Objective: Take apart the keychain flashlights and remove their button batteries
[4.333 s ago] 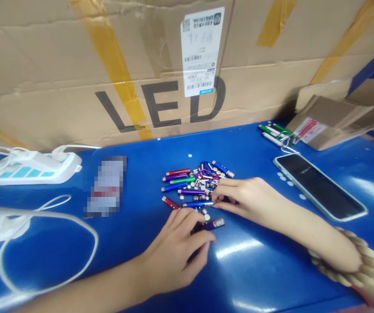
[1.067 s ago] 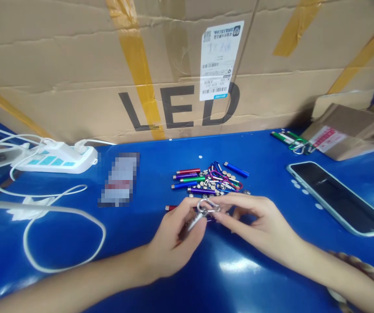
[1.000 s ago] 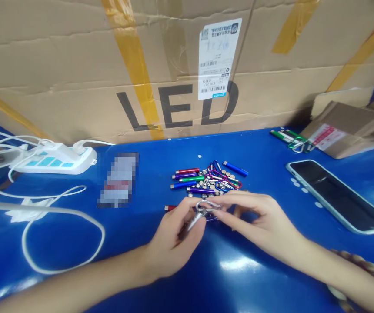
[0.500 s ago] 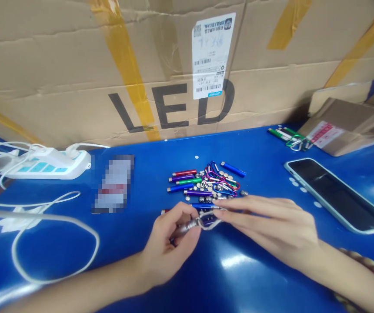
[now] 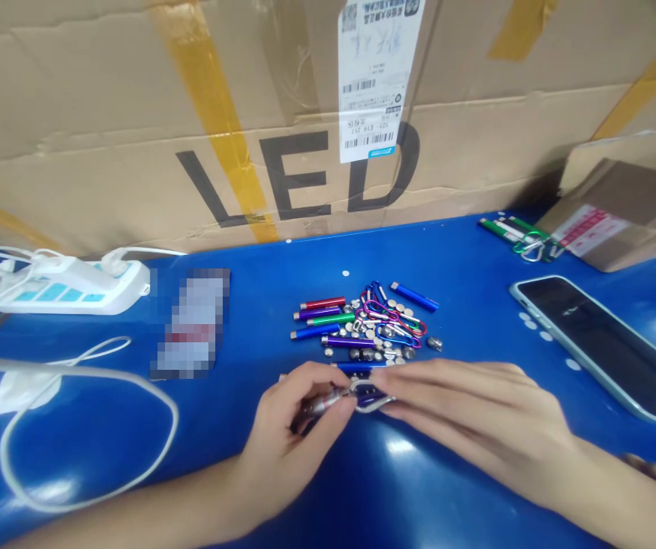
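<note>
My left hand (image 5: pixel 299 438) is closed round a silver-grey metal tube (image 5: pixel 323 402), its thumb and forefinger near the tube's end. A silver carabiner (image 5: pixel 374 406) joins that end and points right. My right hand (image 5: pixel 477 419) has its fingers together at the carabiner's far side, pinching it; the thumb is mostly hidden. Just beyond both hands lie a blue tube (image 5: pixel 356 367), a purple tube (image 5: pixel 348 342), a green tube (image 5: pixel 331 319), a red tube (image 5: pixel 323 303), coloured carabiners (image 5: pixel 388 311) and several small round metal cells (image 5: pixel 408 353).
A large cardboard box (image 5: pixel 122 91) stands along the back. On the left are a white power strip (image 5: pixel 76 290), a cable (image 5: pixel 173 427) and a blurred-out flat item (image 5: pixel 194 324). A phone (image 5: pixel 608 343), green tubes (image 5: pixel 500 231) and a small box (image 5: pixel 631 206) are at the right.
The view has shifted slightly. My right hand has come a little nearer and its fingers cover more of the carabiner's right end. My left hand keeps its grip on the tube.
</note>
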`<action>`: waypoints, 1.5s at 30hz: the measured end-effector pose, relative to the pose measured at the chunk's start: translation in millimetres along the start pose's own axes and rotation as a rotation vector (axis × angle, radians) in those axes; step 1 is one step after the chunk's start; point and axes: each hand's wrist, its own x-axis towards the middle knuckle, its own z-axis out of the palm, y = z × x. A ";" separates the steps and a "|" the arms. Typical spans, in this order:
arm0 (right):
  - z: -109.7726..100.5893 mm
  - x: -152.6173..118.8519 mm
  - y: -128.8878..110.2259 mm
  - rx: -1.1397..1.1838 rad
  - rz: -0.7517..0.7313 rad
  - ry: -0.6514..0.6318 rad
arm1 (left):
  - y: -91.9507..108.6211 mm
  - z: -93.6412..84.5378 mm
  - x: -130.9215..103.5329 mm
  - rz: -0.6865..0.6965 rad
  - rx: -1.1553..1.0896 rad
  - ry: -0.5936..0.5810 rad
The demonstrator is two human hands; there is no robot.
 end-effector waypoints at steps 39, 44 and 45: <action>14.4 4.5 -5.4 0.000 -0.151 -0.191 | -0.7 1.1 -3.8 0.331 0.260 -0.250; 18.6 4.6 -7.5 0.116 -0.039 -0.178 | -0.5 0.7 -3.8 0.312 0.253 -0.233; 18.9 4.9 -7.8 0.139 -0.016 -0.167 | -0.7 0.8 -3.6 0.302 0.253 -0.231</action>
